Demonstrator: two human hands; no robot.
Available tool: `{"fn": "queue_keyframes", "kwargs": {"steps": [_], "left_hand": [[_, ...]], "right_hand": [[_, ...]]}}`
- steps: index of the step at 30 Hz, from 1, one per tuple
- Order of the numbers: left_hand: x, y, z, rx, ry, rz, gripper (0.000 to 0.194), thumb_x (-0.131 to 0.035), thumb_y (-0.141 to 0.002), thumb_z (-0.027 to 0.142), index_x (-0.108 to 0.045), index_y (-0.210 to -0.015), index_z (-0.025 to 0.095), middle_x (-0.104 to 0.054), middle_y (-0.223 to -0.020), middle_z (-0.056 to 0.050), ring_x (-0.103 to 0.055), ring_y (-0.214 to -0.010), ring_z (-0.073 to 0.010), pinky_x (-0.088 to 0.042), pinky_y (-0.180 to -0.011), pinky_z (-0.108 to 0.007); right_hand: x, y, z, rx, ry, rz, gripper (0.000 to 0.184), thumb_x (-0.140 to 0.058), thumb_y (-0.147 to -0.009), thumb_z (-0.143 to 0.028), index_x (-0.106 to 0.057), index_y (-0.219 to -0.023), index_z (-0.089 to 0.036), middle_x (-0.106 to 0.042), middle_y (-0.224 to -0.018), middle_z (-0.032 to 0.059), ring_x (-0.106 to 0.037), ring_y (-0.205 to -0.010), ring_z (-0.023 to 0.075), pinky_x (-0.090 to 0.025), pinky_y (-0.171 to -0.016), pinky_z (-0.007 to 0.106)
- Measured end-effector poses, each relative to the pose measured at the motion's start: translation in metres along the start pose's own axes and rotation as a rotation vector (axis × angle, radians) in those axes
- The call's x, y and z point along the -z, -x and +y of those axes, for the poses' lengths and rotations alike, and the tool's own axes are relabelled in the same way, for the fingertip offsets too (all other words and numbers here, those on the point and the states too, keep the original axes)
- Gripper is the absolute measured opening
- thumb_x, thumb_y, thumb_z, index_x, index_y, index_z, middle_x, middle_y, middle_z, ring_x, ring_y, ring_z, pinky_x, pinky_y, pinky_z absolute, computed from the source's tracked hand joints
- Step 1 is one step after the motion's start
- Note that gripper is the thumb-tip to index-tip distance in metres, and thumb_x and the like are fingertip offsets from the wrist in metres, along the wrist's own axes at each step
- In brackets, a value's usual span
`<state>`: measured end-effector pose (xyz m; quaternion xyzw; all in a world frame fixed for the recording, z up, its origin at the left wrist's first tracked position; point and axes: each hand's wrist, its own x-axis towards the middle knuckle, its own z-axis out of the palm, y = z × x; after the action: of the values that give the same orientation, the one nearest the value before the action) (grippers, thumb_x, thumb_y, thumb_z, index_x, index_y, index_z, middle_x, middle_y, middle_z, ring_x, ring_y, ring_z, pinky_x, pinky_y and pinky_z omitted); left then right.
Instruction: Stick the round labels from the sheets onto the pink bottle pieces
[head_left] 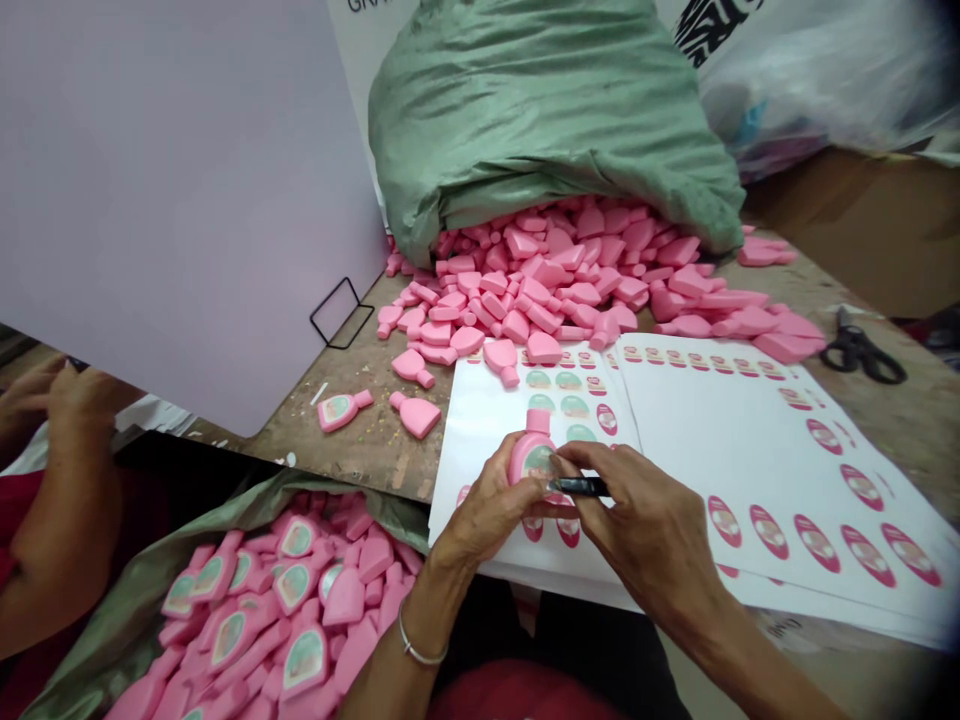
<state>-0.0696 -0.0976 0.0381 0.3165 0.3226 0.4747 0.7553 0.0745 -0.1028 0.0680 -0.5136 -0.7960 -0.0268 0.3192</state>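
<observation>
**Item 1.** Left grip (pixel 480 515): clenched around a pink bottle-shaped piece (pixel 531 462), held neck up just above the paper, with a green-centred oval on its face. A silver-coloured bangle (pixel 414 648) sits on the wrist.

**Item 2.** Right grip (pixel 649 510): pinching a black-handled tool (pixel 577 487), held level against the piece's face. Its tip is too blurred to identify.

**Item 3.** White label sheet (pixel 480 430): lies directly beneath both grips, printed with rows of pink-rimmed ovals. A second label sheet (pixel 757 440) lies beside it to the right, their edges meeting.

**Item 4.** Wooden table (pixel 367 450): worn and scattered with crumbs. It carries a labelled pink piece (pixel 341 409) and an unlabelled pink piece (pixel 416 414), lying just apart, left of the sheets.

**Item 5.** Heap of unlabelled pink pieces (pixel 547 285): spilling from a green woven sack (pixel 540 120) beyond the sheets.

**Item 6.** Labelled pink pieces (pixel 296 590): packed in a green sack (pixel 97 650) at lower left.

**Item 7.** Black-handled scissors (pixel 862 348): on the table, far right.

**Item 8.** Lilac board (pixel 165 200): upright at left, beside a black wire stand (pixel 341 312).

**Item 9.** Co-worker's hands (pixel 56 400): at the left edge, apart from both grips.
</observation>
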Motion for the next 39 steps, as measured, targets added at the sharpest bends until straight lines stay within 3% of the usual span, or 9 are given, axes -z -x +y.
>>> {"fn": "queue_keyframes", "kwargs": {"steps": [5,9,12,17,21,24,27,32,39], "left_hand": [[-0.003,-0.002,-0.004,0.038,0.011,0.003,0.036,-0.066,-0.068,0.015,-0.051,-0.101,0.016,-0.056,-0.08,0.001,-0.057,-0.06,-0.0085,-0.054,-0.065,-0.029],[0.001,0.001,-0.006,0.135,0.09,-0.013,0.037,-0.066,-0.065,0.012,-0.052,-0.1,0.014,-0.06,-0.082,-0.004,-0.064,-0.07,-0.0166,-0.054,-0.067,-0.032],[0.006,0.006,-0.007,0.132,0.167,-0.001,0.036,-0.064,-0.066,0.011,-0.054,-0.1,0.012,-0.062,-0.088,-0.008,-0.065,-0.08,-0.0217,-0.054,-0.073,-0.039],[0.004,0.009,-0.008,0.137,0.226,-0.065,0.038,-0.066,-0.066,0.008,-0.056,-0.102,0.013,-0.062,-0.087,-0.007,-0.064,-0.081,-0.0197,-0.054,-0.076,-0.04],[-0.002,0.011,-0.006,0.149,0.203,-0.093,0.048,-0.071,-0.061,0.004,-0.055,-0.105,0.015,-0.06,-0.079,-0.001,-0.061,-0.071,-0.0121,-0.053,-0.078,-0.036],[-0.006,0.013,-0.005,0.149,0.175,-0.113,0.052,-0.075,-0.06,0.003,-0.056,-0.107,0.015,-0.062,-0.086,-0.002,-0.062,-0.075,-0.0124,-0.053,-0.08,-0.036],[-0.01,0.015,-0.003,0.133,0.149,-0.132,0.051,-0.077,-0.062,0.005,-0.056,-0.107,0.015,-0.063,-0.085,-0.003,-0.064,-0.078,-0.0146,-0.053,-0.08,-0.038],[-0.014,0.015,-0.003,0.118,0.115,-0.107,0.047,-0.077,-0.064,0.009,-0.056,-0.106,0.014,-0.064,-0.083,-0.005,-0.065,-0.079,-0.0172,-0.054,-0.078,-0.038],[-0.014,0.014,-0.004,0.13,0.105,-0.111,0.045,-0.076,-0.066,0.01,-0.056,-0.106,0.014,-0.064,-0.084,-0.004,-0.064,-0.08,-0.0164,-0.055,-0.079,-0.037]], "right_hand": [[0.004,-0.001,0.006,-0.04,0.026,-0.032,0.021,-0.051,-0.089,-0.03,-0.068,-0.096,-0.02,-0.07,-0.076,0.0026,-0.063,-0.065,0.0145,-0.041,-0.056,0.024],[0.019,-0.01,0.028,-0.206,0.187,0.062,0.039,-0.051,-0.088,-0.038,-0.059,-0.124,-0.023,-0.072,-0.083,0.0062,-0.064,-0.068,0.0189,-0.041,-0.053,0.026],[0.024,-0.013,0.046,-0.381,-0.071,0.055,0.045,-0.055,-0.084,-0.046,-0.059,-0.123,-0.024,-0.07,-0.089,0.006,-0.064,-0.073,0.0191,-0.048,-0.061,0.029],[0.008,-0.005,0.042,-0.545,-0.639,-0.275,0.056,-0.066,-0.071,-0.052,-0.061,-0.116,-0.02,-0.06,-0.081,0.0024,-0.056,-0.061,0.0111,-0.047,-0.053,0.022],[-0.002,0.002,0.031,-0.635,-0.783,-0.369,0.068,-0.075,-0.063,-0.048,-0.056,-0.123,-0.021,-0.055,-0.082,0.0014,-0.056,-0.071,0.0126,-0.05,-0.062,0.023],[0.0,0.003,0.029,-0.66,-0.837,-0.394,0.073,-0.079,-0.059,-0.044,-0.055,-0.125,-0.023,-0.055,-0.083,0.0018,-0.055,-0.075,0.0138,-0.05,-0.065,0.024],[0.005,0.003,0.03,-0.651,-0.87,-0.385,0.068,-0.077,-0.062,-0.043,-0.056,-0.123,-0.023,-0.053,-0.079,0.0003,-0.054,-0.072,0.0131,-0.049,-0.064,0.023],[0.014,0.001,0.035,-0.612,-0.838,-0.275,0.036,-0.061,-0.077,-0.049,-0.064,-0.101,-0.022,-0.055,-0.075,-0.0002,-0.048,-0.061,0.0109,-0.044,-0.054,0.021],[0.017,-0.002,0.03,-0.572,-0.831,-0.324,0.034,-0.061,-0.077,-0.052,-0.062,-0.084,-0.019,-0.052,-0.065,-0.0014,-0.044,-0.054,0.0098,-0.04,-0.049,0.022]]}}
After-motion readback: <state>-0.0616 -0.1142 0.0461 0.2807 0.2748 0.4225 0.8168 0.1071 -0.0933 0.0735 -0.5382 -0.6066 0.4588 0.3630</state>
